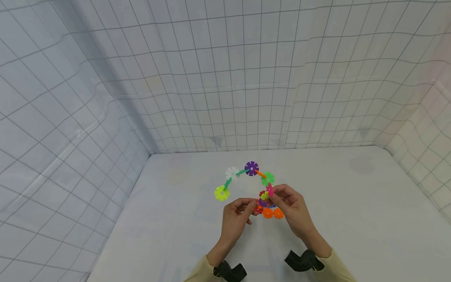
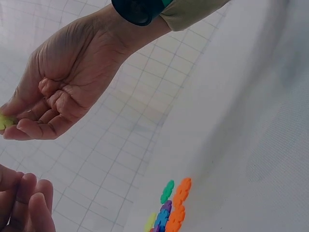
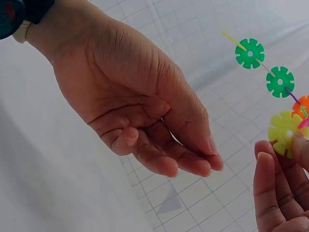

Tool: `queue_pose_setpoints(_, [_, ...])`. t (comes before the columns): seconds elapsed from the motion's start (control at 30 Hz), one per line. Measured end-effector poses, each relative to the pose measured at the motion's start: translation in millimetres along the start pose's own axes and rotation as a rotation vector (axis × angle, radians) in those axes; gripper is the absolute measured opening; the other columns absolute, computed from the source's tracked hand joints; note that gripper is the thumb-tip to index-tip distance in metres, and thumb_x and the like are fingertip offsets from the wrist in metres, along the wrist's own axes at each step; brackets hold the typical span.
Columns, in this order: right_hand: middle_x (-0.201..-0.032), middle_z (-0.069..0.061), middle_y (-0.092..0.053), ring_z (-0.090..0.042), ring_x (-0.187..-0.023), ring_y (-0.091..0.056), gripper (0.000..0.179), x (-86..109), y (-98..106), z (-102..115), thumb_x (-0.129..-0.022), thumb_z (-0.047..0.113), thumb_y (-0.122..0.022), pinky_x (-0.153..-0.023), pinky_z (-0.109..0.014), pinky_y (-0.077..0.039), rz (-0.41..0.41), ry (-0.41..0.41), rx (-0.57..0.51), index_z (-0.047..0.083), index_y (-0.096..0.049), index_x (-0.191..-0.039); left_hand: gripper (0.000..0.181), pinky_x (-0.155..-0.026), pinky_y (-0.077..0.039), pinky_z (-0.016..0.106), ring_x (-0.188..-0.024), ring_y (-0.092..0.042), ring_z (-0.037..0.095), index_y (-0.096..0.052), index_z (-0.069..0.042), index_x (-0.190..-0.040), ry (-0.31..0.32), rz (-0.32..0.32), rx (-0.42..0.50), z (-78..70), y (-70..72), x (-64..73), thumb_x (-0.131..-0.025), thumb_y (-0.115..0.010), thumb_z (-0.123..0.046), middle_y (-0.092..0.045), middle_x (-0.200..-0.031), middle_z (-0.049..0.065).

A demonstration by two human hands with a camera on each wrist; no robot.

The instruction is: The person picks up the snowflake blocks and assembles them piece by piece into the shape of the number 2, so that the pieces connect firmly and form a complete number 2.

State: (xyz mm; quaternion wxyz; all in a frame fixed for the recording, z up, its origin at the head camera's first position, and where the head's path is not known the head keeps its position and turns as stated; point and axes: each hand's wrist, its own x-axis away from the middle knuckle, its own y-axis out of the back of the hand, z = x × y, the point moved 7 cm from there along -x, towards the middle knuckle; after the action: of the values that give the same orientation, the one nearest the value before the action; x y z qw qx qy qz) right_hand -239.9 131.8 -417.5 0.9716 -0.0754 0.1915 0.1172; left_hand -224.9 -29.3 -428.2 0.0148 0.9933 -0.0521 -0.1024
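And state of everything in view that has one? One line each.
Multicoloured chain of notched plastic discs: linked, curved, one end free.
Yellow notched plastic disc: held; whether linked to the chain, unclear.
Right hand: pinching the yellow disc.
Left hand: relaxed, nothing visibly held.
Two orange notched plastic discs: side by side; linking unclear.
Two black wrist devices: worn, one per wrist.
White grid-lined sheet: hanging, rippled.

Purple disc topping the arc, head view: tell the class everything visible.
The purple disc is flat and round, with a notched rim and a small central hole, and looks like plastic. Its face shows in the head view; the right wrist view catches it edge-on. It is slotted between a teal-green disc and an orange disc, and appears held in air. Nothing else is seen touching it.
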Motion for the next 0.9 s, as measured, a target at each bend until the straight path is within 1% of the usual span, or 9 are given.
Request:
queue_pose_setpoints(0.13, [-0.091,-0.018,-0.065,-0.029,-0.078,-0.062,0.014,0.7,1.0,0.0,-0.096,0.002,-0.053,-0.075,-0.035,-0.055,-0.014,-0.006,0.010,-0.009,-0.056,-0.104,0.022,-0.053,-0.053,0.030,-0.069,-0.065,0.012,-0.067,0.006,-0.106,0.006,0.016,0.013,0.3,-0.6,0.3,-0.095,-0.060,-0.012,-0.070,-0.085,0.008])
queue_pose_setpoints(0.2, [-0.091,-0.014,-0.065,-0.030,-0.078,-0.062,0.014,1.0,1.6,-0.3,-0.096,0.002,-0.053,-0.075,-0.035,-0.055,-0.022,-0.008,0.014,-0.010,-0.056,-0.104,0.021,-0.052,-0.051,0.024,-0.069,-0.065,0.012,-0.067,0.006,-0.106,0.006,0.018,0.018,0.6,-0.9,0.4,-0.095,-0.059,-0.011,-0.070,-0.086,0.009])
queue_pose_setpoints(0.27, [-0.091,-0.012,-0.066,-0.031,-0.078,-0.062,0.014,1.2,2.2,-0.8,-0.096,0.002,-0.054,-0.074,-0.035,-0.055,-0.029,-0.013,0.021,-0.010,-0.056,-0.104,0.021,-0.052,-0.051,0.024,-0.069,-0.065,0.012,-0.067,0.006,-0.106,0.003,0.019,0.017,0.3,-0.9,0.5,-0.095,-0.059,-0.009,-0.069,-0.087,0.009])
queue_pose_setpoints(0.37, [-0.091,-0.011,-0.066,-0.030,-0.077,-0.062,0.014,1.4,2.5,-1.0,-0.096,0.002,-0.054,-0.074,-0.033,-0.055,-0.036,-0.016,0.021,-0.010,-0.056,-0.104,0.019,-0.052,-0.051,0.023,-0.069,-0.065,0.011,-0.068,0.005,-0.106,0.001,0.016,0.013,-0.6,-0.8,0.5,-0.095,-0.058,-0.007,-0.070,-0.089,0.009])
queue_pose_setpoints(0.53, [-0.091,-0.011,-0.066,-0.022,-0.077,-0.064,0.014,1.2,2.7,1.2,-0.095,0.001,-0.055,-0.074,-0.030,-0.055,-0.031,0.005,0.016,-0.010,-0.056,-0.104,0.018,-0.052,-0.051,0.022,-0.069,-0.065,0.010,-0.068,0.005,-0.106,0.008,0.010,0.011,-1.7,-0.6,0.6,-0.094,-0.057,-0.005,-0.070,-0.092,0.010])
queue_pose_setpoints(0.67, [-0.090,-0.012,-0.065,-0.023,-0.077,-0.064,0.013,0.7,3.4,2.8,-0.095,0.001,-0.055,-0.073,-0.030,-0.055,-0.028,0.023,0.010,-0.008,-0.057,-0.103,0.019,-0.052,-0.051,0.022,-0.069,-0.064,0.010,-0.067,0.006,-0.106,0.014,0.009,0.008,-1.7,-0.6,0.7,-0.094,-0.057,-0.005,-0.070,-0.093,0.010])
queue_pose_setpoints(0.9, [-0.090,-0.011,-0.065,-0.019,-0.077,-0.063,0.015,0.5,4.9,2.2,-0.095,0.004,-0.056,-0.073,-0.032,-0.055,-0.047,0.006,0.022,-0.008,-0.057,-0.103,0.019,-0.052,-0.052,0.024,-0.069,-0.065,0.010,-0.067,0.006,-0.106,0.010,0.013,0.007,-1.0,-0.2,0.4,-0.095,-0.057,-0.005,-0.070,-0.093,0.009])
